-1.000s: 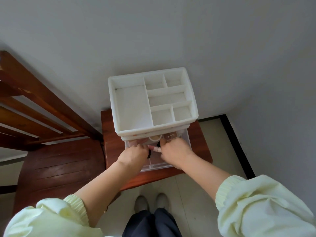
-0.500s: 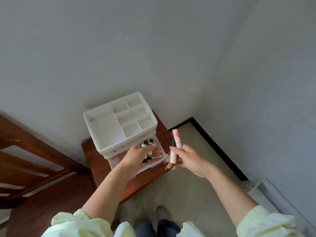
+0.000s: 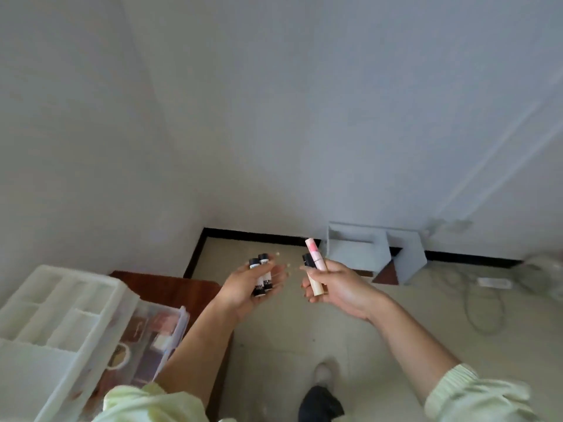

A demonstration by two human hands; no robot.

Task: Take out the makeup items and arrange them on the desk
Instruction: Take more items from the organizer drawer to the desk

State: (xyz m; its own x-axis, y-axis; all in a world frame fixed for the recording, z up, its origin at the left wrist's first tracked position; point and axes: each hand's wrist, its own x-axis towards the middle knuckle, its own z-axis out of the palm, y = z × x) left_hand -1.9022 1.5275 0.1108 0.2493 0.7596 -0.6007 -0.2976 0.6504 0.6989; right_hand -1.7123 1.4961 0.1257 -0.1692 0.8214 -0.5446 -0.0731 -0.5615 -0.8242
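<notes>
My left hand (image 3: 248, 283) holds two small white tubes with black caps (image 3: 262, 275) in its palm, thumb over them, fingers partly extended. My right hand (image 3: 333, 286) grips a cream tube with a pink cap (image 3: 315, 271) together with a dark-capped item (image 3: 307, 259) behind it. Both hands hover over the floor, to the right of the white organizer (image 3: 54, 318). Its clear drawer (image 3: 158, 336) is pulled out, with several makeup items left inside.
The organizer stands on a small dark wooden table (image 3: 182, 287) at the lower left. A grey angled shelf piece (image 3: 374, 251) leans at the wall base ahead. Cables and a white power strip (image 3: 493, 283) lie on the floor to the right. My shoe (image 3: 323, 373) is below.
Both hands lifted makeup tubes out of the drawer and carried them right. My view has swung right, so the organizer now sits at the lower left.
</notes>
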